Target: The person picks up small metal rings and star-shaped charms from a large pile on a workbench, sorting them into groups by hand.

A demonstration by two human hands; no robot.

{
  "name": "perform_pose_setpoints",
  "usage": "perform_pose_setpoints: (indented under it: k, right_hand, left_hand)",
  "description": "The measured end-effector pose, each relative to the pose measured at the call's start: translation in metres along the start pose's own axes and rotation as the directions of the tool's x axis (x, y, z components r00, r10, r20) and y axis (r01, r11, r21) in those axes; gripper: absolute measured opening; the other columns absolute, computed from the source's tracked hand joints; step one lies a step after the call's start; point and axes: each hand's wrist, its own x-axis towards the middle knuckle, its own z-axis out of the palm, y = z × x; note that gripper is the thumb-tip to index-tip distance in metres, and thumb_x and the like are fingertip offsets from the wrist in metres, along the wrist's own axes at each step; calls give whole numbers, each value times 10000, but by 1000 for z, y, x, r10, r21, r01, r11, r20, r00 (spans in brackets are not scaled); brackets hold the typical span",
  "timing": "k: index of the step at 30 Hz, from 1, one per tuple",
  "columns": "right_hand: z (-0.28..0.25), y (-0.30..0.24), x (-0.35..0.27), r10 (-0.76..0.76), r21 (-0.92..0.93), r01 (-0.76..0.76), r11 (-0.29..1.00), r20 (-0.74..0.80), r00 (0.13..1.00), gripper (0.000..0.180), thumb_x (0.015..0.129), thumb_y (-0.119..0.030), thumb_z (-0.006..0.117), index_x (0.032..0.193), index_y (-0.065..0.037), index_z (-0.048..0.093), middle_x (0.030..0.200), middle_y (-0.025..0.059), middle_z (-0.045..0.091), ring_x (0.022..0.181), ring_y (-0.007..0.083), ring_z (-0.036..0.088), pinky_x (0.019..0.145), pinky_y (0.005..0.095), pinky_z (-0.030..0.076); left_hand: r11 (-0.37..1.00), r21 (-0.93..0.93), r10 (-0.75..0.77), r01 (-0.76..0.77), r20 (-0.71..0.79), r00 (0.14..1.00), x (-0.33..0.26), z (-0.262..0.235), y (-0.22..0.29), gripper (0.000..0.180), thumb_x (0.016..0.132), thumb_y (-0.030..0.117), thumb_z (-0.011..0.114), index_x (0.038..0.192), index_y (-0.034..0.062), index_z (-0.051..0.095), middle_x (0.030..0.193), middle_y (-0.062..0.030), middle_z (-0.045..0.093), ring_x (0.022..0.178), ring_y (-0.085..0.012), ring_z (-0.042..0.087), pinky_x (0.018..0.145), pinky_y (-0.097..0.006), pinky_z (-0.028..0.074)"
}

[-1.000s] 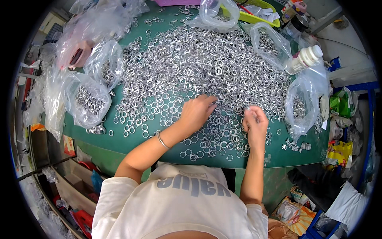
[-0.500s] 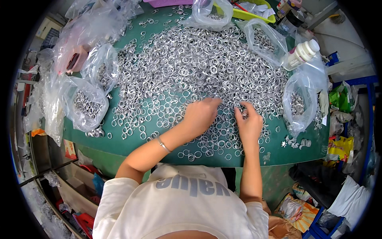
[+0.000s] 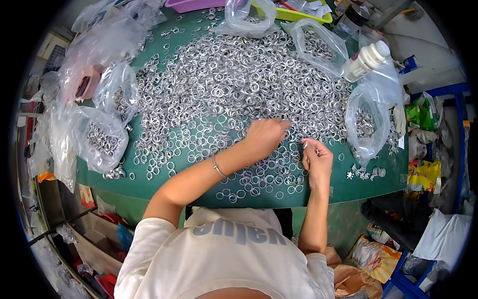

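A broad heap of small silver metal rings (image 3: 239, 84) covers much of the green tabletop (image 3: 134, 182), thinning to a loose scatter toward me. My left hand (image 3: 265, 138) reaches over the near edge of the heap, its fingers bent together and pointing right; whatever they pinch is hidden. Just to its right, my right hand (image 3: 318, 158) is raised over the scattered rings with curled fingers. A bit of silver metal shows at its thumb and fingertips, apparently one or more rings. The two hands are close but apart.
Clear bags holding rings stand on the left (image 3: 102, 139), on the right (image 3: 367, 124) and at the back (image 3: 318, 45). A white bottle (image 3: 367, 61) leans at the back right. Small metal pieces (image 3: 366, 173) lie near the right edge. Purple (image 3: 194, 5) and yellow-green trays (image 3: 294, 14) sit at the back.
My left hand has shifted right along the edge of the heap. My right hand has drawn slightly back toward me and to the right. The whole view has moved a little.
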Motion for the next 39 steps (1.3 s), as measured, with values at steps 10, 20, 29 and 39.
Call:
perform_pose_setpoints:
  k: [10,20,29,39]
  right_hand:
    - [25,-2,6,-520,-814,375,445,106,847,113,818,-134,608,907,-64,604,699,141,634,584,321,607,515,387,454]
    - [11,9,31,-455,-583,408,703,73,887,159,824,-124,557,953,-33,574,656,118,615,478,221,557,428,332,439]
    - [1,1,16,-111,-92,114,989,38,993,149,806,-151,613,874,-19,623,584,53,576,407,187,480,370,272,363]
    - [33,-1,12,-492,-920,363,146,251,834,111,793,-155,609,868,-75,625,629,142,617,549,290,609,496,392,462]
  left_hand:
    - [685,-696,-254,215,48,966,-9,-20,-9,126,812,115,622,907,37,599,669,11,500,558,-75,415,493,-224,366]
    - [-303,-891,-218,337,410,886,-27,-44,-10,144,847,118,437,749,42,510,757,-157,589,528,-109,449,398,-177,294]
    - [304,-822,-330,481,383,863,-27,-30,0,266,909,214,528,708,40,519,619,-75,540,438,-57,396,385,-178,269]
    - [-231,-820,-228,524,569,790,-10,-39,-5,323,946,277,457,981,-11,599,791,-73,605,622,-105,523,460,-201,386]
